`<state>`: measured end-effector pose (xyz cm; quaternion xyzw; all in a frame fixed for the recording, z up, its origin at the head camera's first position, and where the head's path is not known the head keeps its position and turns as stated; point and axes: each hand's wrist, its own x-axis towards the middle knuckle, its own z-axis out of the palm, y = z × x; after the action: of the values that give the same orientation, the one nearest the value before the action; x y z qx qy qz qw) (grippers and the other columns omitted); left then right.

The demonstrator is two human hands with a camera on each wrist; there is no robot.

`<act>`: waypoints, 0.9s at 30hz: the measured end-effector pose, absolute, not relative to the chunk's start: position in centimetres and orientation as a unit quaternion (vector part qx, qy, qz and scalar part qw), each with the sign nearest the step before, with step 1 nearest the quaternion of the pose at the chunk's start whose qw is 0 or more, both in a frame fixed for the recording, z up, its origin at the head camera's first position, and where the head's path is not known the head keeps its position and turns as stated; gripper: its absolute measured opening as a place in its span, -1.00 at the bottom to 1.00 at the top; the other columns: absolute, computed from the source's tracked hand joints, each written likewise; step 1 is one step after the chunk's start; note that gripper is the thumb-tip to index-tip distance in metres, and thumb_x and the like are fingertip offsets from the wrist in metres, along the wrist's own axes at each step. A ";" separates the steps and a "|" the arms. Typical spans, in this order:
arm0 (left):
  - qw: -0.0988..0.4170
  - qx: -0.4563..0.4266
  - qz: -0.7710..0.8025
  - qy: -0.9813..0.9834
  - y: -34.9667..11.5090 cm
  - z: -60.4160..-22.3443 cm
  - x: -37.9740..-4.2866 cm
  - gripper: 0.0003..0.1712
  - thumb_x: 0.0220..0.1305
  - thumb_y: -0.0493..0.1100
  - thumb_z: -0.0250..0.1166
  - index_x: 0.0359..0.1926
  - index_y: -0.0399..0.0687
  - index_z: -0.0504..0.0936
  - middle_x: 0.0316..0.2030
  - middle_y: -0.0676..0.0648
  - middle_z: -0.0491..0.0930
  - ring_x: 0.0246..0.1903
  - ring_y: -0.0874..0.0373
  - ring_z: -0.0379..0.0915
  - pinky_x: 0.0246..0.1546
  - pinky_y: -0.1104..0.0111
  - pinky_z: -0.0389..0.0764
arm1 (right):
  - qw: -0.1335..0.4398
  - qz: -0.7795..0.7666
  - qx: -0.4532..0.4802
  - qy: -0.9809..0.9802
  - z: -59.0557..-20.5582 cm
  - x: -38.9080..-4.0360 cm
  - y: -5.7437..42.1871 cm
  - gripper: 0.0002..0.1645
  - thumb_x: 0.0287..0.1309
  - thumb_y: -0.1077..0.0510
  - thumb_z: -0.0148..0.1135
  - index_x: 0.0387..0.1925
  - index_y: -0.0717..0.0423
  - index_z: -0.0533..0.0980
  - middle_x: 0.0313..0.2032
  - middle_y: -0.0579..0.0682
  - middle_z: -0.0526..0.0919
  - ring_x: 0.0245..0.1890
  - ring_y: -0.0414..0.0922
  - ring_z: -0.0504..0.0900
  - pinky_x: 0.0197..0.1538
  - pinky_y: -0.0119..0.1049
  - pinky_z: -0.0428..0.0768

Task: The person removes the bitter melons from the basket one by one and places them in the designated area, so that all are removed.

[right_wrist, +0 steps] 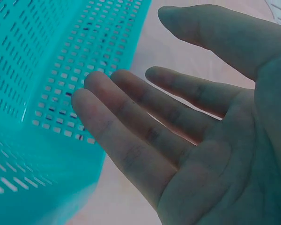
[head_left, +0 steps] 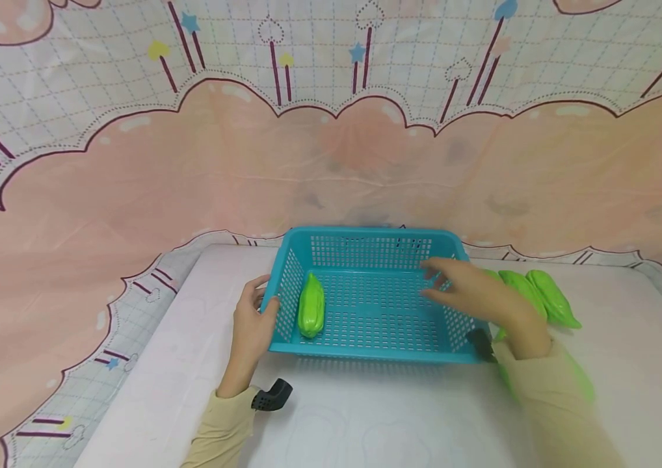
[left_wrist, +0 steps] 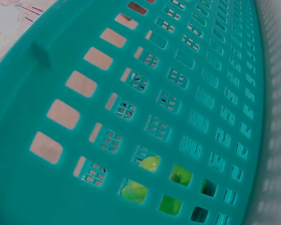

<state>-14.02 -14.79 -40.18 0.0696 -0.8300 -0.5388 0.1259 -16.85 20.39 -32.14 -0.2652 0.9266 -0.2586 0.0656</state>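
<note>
A turquoise plastic basket (head_left: 360,355) with slotted walls stands on the white table. Inside it, near the left wall, lies a shiny bright green elongated thing (head_left: 311,307) with a pointed end, like a toy vegetable. My left hand (head_left: 253,325) grips the basket's left rim, thumb on the edge and fingers against the outer wall. Over the right end of the basket hovers my right hand (head_left: 465,289), fingers spread and holding nothing. The basket wall (left_wrist: 145,108) fills the left wrist view, with green showing through its lower holes; the left hand is out of that view.
Several similar green things (head_left: 552,298) lie on the table right of the basket, partly hidden by the right forearm. A patterned pink and white cloth (head_left: 331,162) hangs behind the table. Black devices (head_left: 272,395) sit at both wrists.
</note>
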 end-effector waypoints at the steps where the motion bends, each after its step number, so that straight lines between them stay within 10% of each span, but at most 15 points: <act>1: 0.126 0.069 -0.539 -0.830 -14.8 -40.2 -14.0 -0.46 0.40 -0.31 0.07 0.38 -0.19 0.33 0.11 -0.32 0.56 0.07 -0.15 0.55 -0.04 -0.03 0.60 | 0.068 -0.260 -0.266 0.926 -32.2 -17.0 20.3 -0.44 0.30 0.12 0.24 0.23 0.33 0.41 0.02 0.16 0.64 -0.05 0.05 0.64 -0.02 -0.03 0.62; 27: 0.118 0.074 -0.543 -0.828 -14.9 -40.2 -14.1 -0.45 0.39 -0.28 0.08 0.39 -0.17 0.31 0.14 -0.31 0.54 0.10 -0.14 0.51 0.00 -0.05 0.57 | 0.112 -0.290 -0.270 0.911 -34.0 -19.6 16.3 -0.38 0.34 0.12 0.20 0.32 0.36 0.33 0.11 0.26 0.59 0.06 0.12 0.60 0.09 -0.02 0.59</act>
<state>-14.06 -14.91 -40.16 0.0743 -0.8283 -0.5426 0.1182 -19.59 16.29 -33.99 -0.2703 0.9112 -0.2903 0.1115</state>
